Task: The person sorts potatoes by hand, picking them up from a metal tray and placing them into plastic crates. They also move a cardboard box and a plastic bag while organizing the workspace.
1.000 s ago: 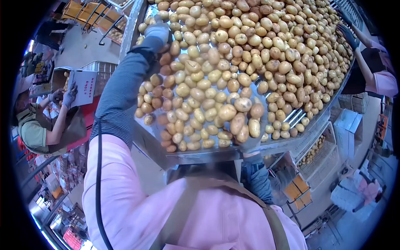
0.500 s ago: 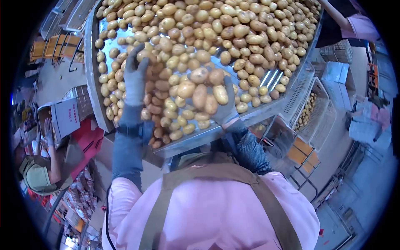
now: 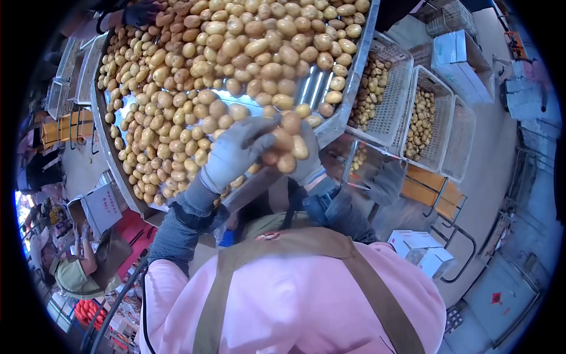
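A metal-edged table (image 3: 354, 76) bears a wide layer of yellow-brown potatoes (image 3: 236, 44). At its near edge my gloved left hand (image 3: 239, 147) has its fingers curled against the left side of a small cluster of potatoes (image 3: 286, 141). My gloved right hand (image 3: 308, 156) cups the same cluster from the right and below, its fingers partly hidden behind the potatoes. Both hands are close together, in front of my body.
Plastic crates with small potatoes (image 3: 420, 121) stand to the right, near a white carton (image 3: 463, 65). Another person's gloved hand (image 3: 141, 13) reaches over the table at the upper left. A co-worker (image 3: 79, 274) is at the lower left, near an open carton (image 3: 100, 209).
My left hand has moved right and down from the spread potatoes to the cluster. The view has shifted, showing more of the crates on the right.
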`<move>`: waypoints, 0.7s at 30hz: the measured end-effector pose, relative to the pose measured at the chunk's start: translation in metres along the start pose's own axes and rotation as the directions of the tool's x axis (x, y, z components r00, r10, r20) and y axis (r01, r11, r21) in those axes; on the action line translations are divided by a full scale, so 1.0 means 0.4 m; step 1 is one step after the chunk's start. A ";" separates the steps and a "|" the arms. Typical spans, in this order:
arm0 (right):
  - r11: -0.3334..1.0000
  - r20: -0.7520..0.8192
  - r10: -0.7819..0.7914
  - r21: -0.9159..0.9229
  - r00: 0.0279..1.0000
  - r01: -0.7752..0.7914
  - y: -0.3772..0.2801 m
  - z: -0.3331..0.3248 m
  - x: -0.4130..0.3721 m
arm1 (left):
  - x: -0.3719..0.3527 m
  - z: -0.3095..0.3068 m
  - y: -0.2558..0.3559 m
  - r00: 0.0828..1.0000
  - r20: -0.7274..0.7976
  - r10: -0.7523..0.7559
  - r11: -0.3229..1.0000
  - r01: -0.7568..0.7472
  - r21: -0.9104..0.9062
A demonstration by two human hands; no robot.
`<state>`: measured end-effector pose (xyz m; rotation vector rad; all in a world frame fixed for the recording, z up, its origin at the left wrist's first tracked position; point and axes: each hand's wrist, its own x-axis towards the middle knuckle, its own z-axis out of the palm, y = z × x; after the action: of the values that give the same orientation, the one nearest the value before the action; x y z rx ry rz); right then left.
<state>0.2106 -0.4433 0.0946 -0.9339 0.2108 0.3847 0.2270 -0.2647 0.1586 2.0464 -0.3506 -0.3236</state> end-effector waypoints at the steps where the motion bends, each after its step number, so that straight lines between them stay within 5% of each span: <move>1: 0.993 0.121 -0.089 -0.061 0.989 0.097 -0.002 -0.048 -0.005 | 0.009 0.025 0.000 1.000 -0.020 -0.014 0.989 0.011 -0.149; 2: 0.980 0.197 0.011 0.192 0.980 -0.049 -0.004 -0.101 -0.006 | 0.015 0.045 0.013 0.990 -0.045 -0.135 0.952 0.117 -0.282; 5: 0.765 0.246 -0.119 0.640 0.962 -0.069 -0.020 -0.176 -0.031 | 0.068 0.104 0.055 0.952 -0.022 -0.305 0.834 0.256 -0.488; 7: 0.722 0.245 -0.186 0.691 0.952 -0.037 -0.048 -0.230 -0.038 | 0.111 0.138 0.099 0.958 -0.018 -0.287 0.750 0.213 -0.626; 8: 0.711 0.302 -0.284 0.703 0.910 -0.011 -0.058 -0.266 -0.040 | 0.135 0.149 0.111 0.984 -0.062 -0.169 0.876 0.121 -0.468; 9: 0.659 0.288 -0.281 0.751 0.915 -0.034 -0.040 -0.319 -0.037 | 0.154 0.158 0.105 0.995 -0.095 -0.004 0.997 -0.003 -0.072; 11: 0.562 0.302 -0.280 0.821 0.911 -0.100 -0.015 -0.391 -0.038 | 0.188 0.191 0.172 0.969 -0.093 -0.230 0.831 0.145 -0.537; 12: 0.520 0.325 -0.284 0.843 0.902 -0.140 -0.035 -0.397 -0.042 | 0.211 0.212 0.174 0.891 -0.070 -0.449 0.544 0.209 -0.813; 14: 0.486 0.425 -0.323 0.841 0.846 -0.237 -0.091 -0.426 -0.053 | 0.219 0.217 0.163 0.963 -0.189 -0.191 0.886 0.087 -0.455; 15: 0.518 0.408 -0.354 0.835 0.841 -0.187 -0.112 -0.429 -0.062 | 0.227 0.221 0.150 0.984 -0.146 -0.099 0.949 0.050 -0.310; 17: 0.571 0.374 -0.415 0.817 0.830 -0.082 -0.154 -0.434 -0.078 | 0.244 0.230 0.122 0.995 -0.056 0.088 0.996 -0.089 -0.017; 19: 0.508 0.280 -0.456 0.861 0.845 -0.012 -0.257 -0.374 -0.164 | 0.233 0.269 0.131 0.981 -0.003 0.193 0.978 -0.192 0.085; 21: 0.423 0.343 -0.533 0.900 0.773 -0.107 -0.283 -0.429 -0.144 | 0.238 0.299 0.098 0.968 0.070 0.240 0.942 -0.250 0.224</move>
<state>0.2027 -0.6567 0.0982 0.2921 -0.3106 0.2252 0.2661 -0.4146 0.1292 2.1949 -0.6905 -0.1776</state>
